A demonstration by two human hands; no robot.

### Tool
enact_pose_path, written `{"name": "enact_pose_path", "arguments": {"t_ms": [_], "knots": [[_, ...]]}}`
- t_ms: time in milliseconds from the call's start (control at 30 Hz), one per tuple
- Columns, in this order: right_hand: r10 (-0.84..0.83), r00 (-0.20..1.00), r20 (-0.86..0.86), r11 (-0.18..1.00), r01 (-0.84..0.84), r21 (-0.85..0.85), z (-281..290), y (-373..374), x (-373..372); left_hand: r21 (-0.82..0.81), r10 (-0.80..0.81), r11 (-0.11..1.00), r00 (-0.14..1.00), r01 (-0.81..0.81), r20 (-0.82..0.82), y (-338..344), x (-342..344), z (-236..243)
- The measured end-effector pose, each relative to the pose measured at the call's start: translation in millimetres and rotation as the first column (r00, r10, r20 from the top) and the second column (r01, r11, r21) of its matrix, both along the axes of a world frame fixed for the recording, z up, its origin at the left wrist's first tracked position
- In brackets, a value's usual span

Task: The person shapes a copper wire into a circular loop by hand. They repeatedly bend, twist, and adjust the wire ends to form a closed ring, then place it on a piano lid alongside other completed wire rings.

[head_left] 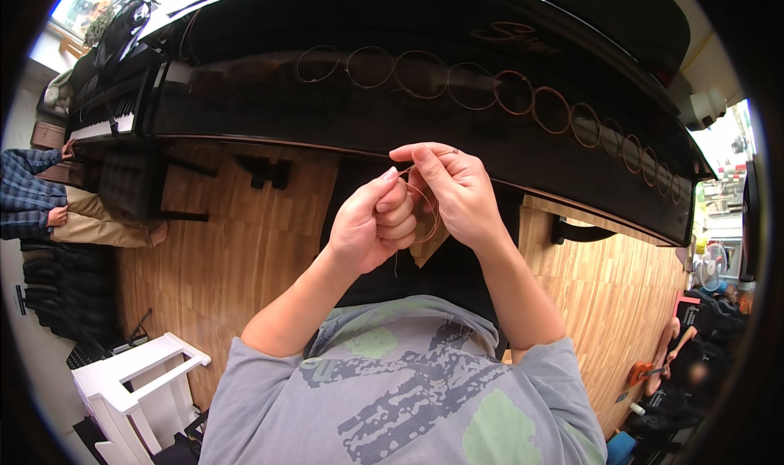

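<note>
- Fingers of the left hand (371, 224) are curled into a loose fist, thumb and forefinger pinching a thin copper-coloured coil (438, 217).
- Right hand (453, 191) works just beside it, thumb pressed toward the bent fingers, apparently gripping the coil's upper part; the exact contact is hidden.
- That coil is between the two hands, in front of the shirt and just short of the near edge of the black piano (245, 106); a thin loose end (397, 265) hangs below the left fist.
- Done, as far as one can judge: roughly a dozen wire loops (533, 110) lie formed in a long row on the piano, curving from the middle toward the far right, some touching or overlapping.
- Left: the held coil, which looks unfinished with its end free and is not yet among the others.
- Containers: none can be made out around the loops; they lie bare on the glossy black surface.
- Farther left, another person's checked sleeve (33, 200) shows near the keyboard (122, 115).
</note>
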State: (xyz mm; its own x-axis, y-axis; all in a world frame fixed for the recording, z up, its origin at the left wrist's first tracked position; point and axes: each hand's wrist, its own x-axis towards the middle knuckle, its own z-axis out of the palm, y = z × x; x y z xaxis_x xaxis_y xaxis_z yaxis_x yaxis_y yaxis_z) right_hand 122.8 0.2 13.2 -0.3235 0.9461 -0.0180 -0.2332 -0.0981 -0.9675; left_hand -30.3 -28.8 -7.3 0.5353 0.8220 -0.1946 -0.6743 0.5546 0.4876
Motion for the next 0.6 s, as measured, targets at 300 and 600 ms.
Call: {"name": "enact_pose_path", "arguments": {"t_ms": [300,600], "knots": [[-0.156,0.988,-0.012,0.986,0.156,0.065,-3,1,1,0.016,-0.011,1.000,1.000,0.011,0.016,-1,-1,2],[-0.160,0.987,-0.009,0.987,0.160,0.011,-4,3,13,0.046,-0.046,0.998,0.999,0.047,-0.020,-1,-3,-7]]}}
